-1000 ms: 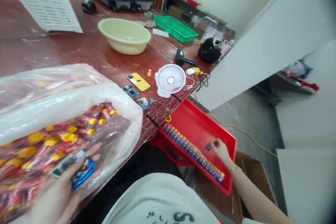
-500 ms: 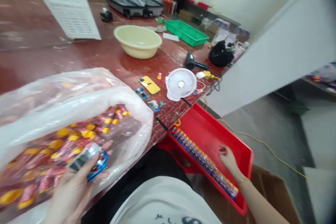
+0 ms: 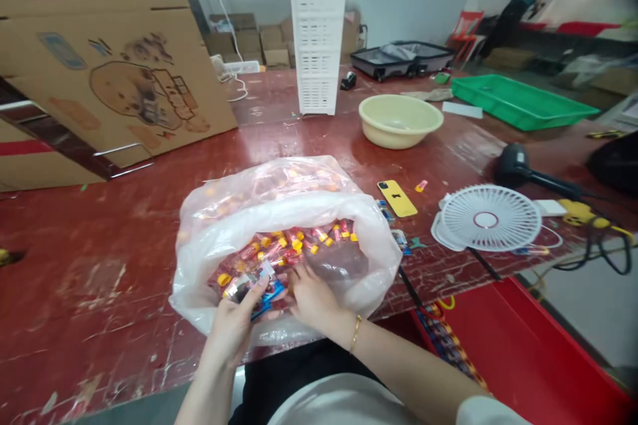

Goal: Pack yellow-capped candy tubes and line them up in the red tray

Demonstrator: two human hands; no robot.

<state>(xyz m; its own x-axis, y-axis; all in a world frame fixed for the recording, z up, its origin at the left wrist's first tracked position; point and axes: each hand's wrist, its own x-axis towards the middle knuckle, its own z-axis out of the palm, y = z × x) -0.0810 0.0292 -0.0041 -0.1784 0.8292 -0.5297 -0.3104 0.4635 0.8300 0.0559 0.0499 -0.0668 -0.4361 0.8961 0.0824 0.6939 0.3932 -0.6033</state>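
A clear plastic bag (image 3: 284, 212) lies open on the red table, holding many small pink bottles with yellow caps (image 3: 279, 249). Over its front opening, my left hand (image 3: 234, 325) grips a blue and silver packet (image 3: 266, 295) between thumb and fingers. Close beside the packet, my right hand (image 3: 312, 299) reaches into the bag's mouth from the right. Its fingertips are partly hidden among the bottles, so what they touch cannot be made out.
A red tray (image 3: 538, 345) with rows of small items sits below the table edge at right. Around the bag are a yellow phone (image 3: 397, 198), white fan (image 3: 491, 218), cream basin (image 3: 399, 123), green tray (image 3: 523, 103), hair dryer (image 3: 513, 166) and cardboard box (image 3: 124, 66). A person stands far back.
The view has swung left. My right hand has moved from over the red tray to the bag's opening, next to my left hand, which still holds the packet.
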